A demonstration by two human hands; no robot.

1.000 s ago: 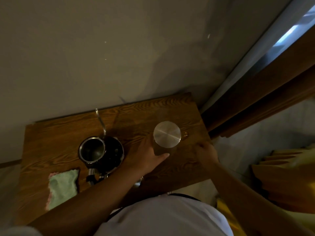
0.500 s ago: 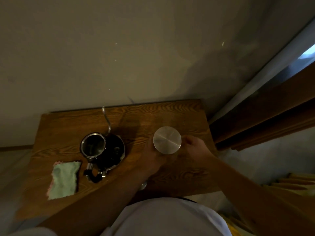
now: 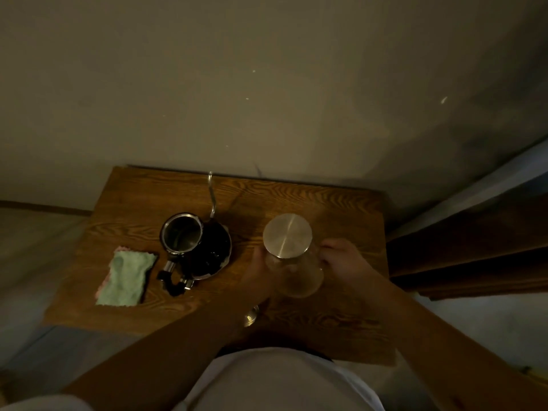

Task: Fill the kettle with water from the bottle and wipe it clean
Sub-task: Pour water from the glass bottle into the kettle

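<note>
A clear glass bottle (image 3: 299, 280) with a round brushed-metal lid (image 3: 287, 235) stands on the wooden table (image 3: 341, 209), right of centre. My left hand (image 3: 256, 272) wraps its left side and my right hand (image 3: 341, 258) grips its right side. The gooseneck kettle (image 3: 181, 236) sits open-topped on its dark base (image 3: 212, 253), left of the bottle, its thin spout pointing at the wall and its black handle toward me. A green cloth (image 3: 126, 278) lies folded at the table's left.
The table stands against a plain wall (image 3: 267, 84). A small shiny metal object (image 3: 251, 315), possibly the kettle's lid, peeks out beside my left forearm. Dark wooden furniture (image 3: 474, 247) and a pale curtain (image 3: 489, 176) border the table's right side.
My right hand has come in from the table's right part and closed on the bottle's right side. My left hand keeps its hold. The camera view has shifted.
</note>
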